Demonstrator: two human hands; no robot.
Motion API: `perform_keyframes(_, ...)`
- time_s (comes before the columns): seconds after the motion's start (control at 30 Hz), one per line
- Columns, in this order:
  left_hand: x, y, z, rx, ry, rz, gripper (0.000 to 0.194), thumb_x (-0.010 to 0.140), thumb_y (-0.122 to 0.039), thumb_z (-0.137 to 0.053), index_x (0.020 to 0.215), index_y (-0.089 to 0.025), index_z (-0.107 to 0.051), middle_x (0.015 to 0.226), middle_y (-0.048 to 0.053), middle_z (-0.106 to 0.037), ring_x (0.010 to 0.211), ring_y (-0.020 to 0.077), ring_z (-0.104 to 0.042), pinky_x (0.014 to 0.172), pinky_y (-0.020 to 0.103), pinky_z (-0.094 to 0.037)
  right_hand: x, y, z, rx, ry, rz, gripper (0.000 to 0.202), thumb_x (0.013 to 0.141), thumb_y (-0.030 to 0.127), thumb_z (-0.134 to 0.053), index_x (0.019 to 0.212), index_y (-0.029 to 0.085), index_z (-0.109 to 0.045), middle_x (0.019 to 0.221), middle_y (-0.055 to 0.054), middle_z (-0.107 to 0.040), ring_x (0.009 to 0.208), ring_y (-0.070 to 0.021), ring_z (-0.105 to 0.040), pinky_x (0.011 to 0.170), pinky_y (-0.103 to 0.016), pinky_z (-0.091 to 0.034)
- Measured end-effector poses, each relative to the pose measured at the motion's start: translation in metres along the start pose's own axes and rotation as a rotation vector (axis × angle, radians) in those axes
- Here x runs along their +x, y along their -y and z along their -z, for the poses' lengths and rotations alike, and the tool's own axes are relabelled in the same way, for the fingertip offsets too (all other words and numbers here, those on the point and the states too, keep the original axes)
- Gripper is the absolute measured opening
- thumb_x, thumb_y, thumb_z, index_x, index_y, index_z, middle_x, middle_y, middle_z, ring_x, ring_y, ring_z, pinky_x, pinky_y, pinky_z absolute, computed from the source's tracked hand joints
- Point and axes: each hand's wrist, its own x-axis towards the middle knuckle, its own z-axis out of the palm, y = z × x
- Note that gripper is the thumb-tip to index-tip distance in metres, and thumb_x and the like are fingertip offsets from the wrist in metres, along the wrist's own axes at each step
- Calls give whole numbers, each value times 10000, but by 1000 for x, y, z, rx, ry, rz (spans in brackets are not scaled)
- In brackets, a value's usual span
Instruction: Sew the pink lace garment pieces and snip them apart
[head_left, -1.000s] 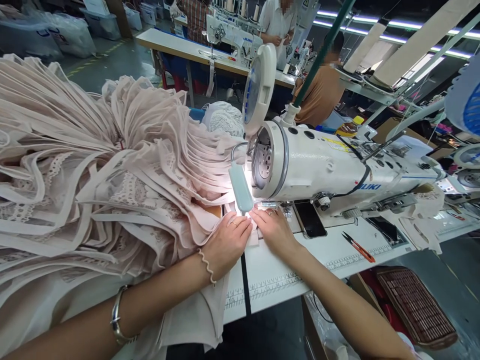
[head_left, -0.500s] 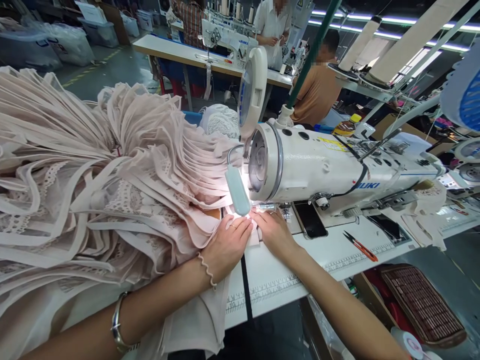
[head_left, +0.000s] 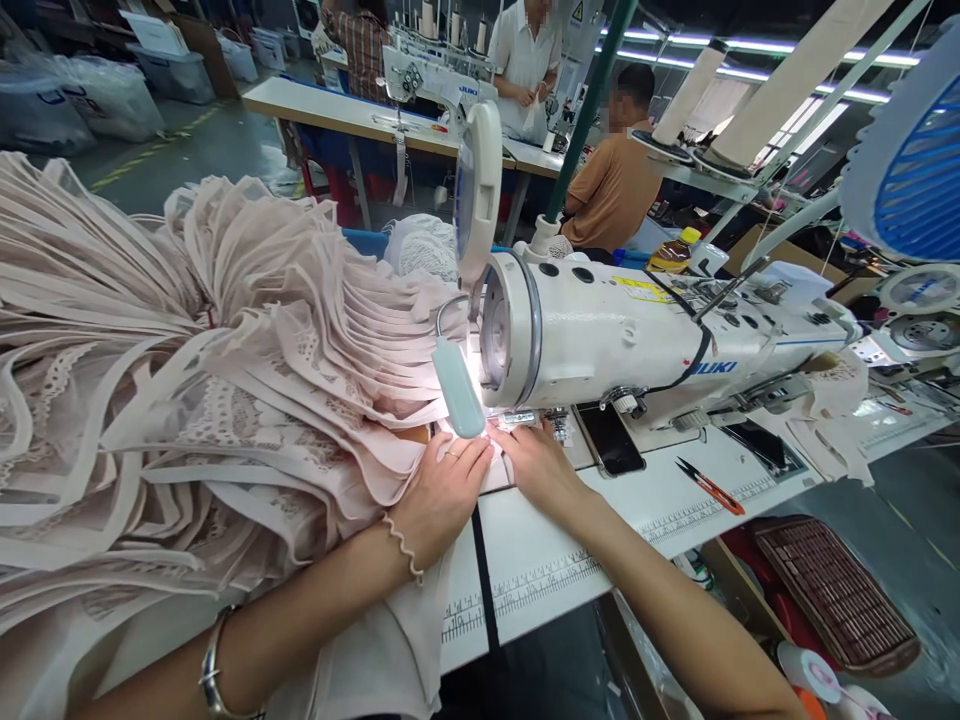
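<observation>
A white sewing machine point(head_left: 600, 330) lies across the table, its lit needle area partly hidden behind a pale green lamp cover point(head_left: 459, 390). My left hand point(head_left: 444, 490) rests just below that cover on light pink fabric, its fingers together and pointing at the needle area. Beside it, my right hand point(head_left: 541, 470) reaches in from the right with fingertips on the fabric near the presser foot. Both hands press the fabric flat; neither visibly grips it. A large heap of pink lace-trimmed pieces point(head_left: 300, 380) fills the left side and touches my left forearm.
Right of my right hand lie a black phone point(head_left: 611, 440) and orange-handled snips point(head_left: 711, 487). A blue fan point(head_left: 911, 160) stands at the upper right. Several people sit or stand at machines beyond. A brown woven seat point(head_left: 832, 590) is at the lower right.
The view has shifted slightly, so the scene sits further left. Less fabric shows below my fingers, and a dark line on the table is now visible there. Both hands stay beside the needle area.
</observation>
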Motion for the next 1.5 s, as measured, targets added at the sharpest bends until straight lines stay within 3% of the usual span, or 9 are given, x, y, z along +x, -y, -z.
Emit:
perform_keyframes(0.2, 1, 1, -1, 3, -10, 8, 357, 966, -65, -308, 1177, -105, -594, 1146, 116, -691, 1035, 218, -627, 934, 415, -401, 2, 1, 1, 38, -1, -1, 377, 903, 80, -354, 1117, 221, -630, 849, -62, -660, 790, -225, -611, 964, -459, -408)
perform_keyframes(0.4, 1, 4, -4, 9, -24, 0, 345, 955, -64, -334, 1172, -96, -600, 1140, 131, -692, 1010, 231, -634, 926, 411, -390, 2, 0, -1, 33, 6, -8, 373, 903, 96, -353, 1118, 235, -624, 851, -61, -663, 813, -238, -616, 963, -479, -407)
perform_keyframes(0.57, 1, 3, -6, -3, -15, 28, 361, 955, -69, -319, 1197, -117, -583, 1154, 127, -684, 1020, 226, -625, 919, 408, -392, 4, -1, -2, 57, -13, -1, 400, 885, 81, -344, 1124, 234, -626, 864, -62, -674, 738, -217, -609, 861, -398, -470)
perform_keyframes(0.67, 2, 2, -4, 31, -21, 35, 348, 967, -78, -307, 1182, -111, -578, 1113, 119, -691, 980, 220, -628, 903, 402, -399, 4, -1, -4, 98, -59, -6, 404, 873, 64, -350, 1087, 227, -651, 907, -76, -684, 813, -231, -617, 856, -389, -478)
perform_keyframes(0.83, 1, 12, 7, 103, 15, 18, 290, 925, -21, -362, 855, -151, -612, 877, 83, -695, 872, 223, -633, 905, 428, -403, 0, -2, -9, 327, -172, -71, 480, 847, 17, -338, 1060, 249, -700, 949, -41, -690, 902, -195, -630, 816, -321, -512)
perform_keyframes(0.9, 0, 19, 9, 59, 26, 15, 296, 912, -7, -361, 811, -159, -594, 898, 86, -694, 883, 219, -634, 909, 418, -410, -3, -2, -12, 383, -190, -82, 500, 844, 10, -343, 1056, 269, -714, 969, -26, -688, 915, -181, -636, 796, -307, -525)
perform_keyframes(1.13, 0, 28, 12, -25, 11, -13, 292, 950, -76, -346, 1066, -163, -600, 1106, 93, -687, 1075, 246, -602, 897, 405, -446, -9, -4, -14, 314, -216, 31, 521, 847, 16, -356, 1200, 244, -664, 1230, -42, -658, 1098, -179, -615, 971, -348, -504)
perform_keyframes(1.33, 8, 26, 16, 90, 180, -36, 375, 963, -75, -291, 881, -141, -651, 844, 71, -646, 829, 206, -598, 727, 336, -467, -10, -4, -10, 287, -280, 90, 536, 816, -30, -316, 1165, 187, -661, 1209, -46, -677, 1096, -178, -609, 977, -355, -479)
perform_keyframes(1.5, 10, 30, 12, -80, 191, 93, 308, 987, -187, -332, 1144, -185, -598, 933, 62, -607, 850, 211, -566, 696, 318, -450, -11, -3, -7, 309, -266, 70, 514, 836, -16, -299, 1196, 186, -606, 1174, -65, -679, 1096, -210, -581, 970, -398, -443)
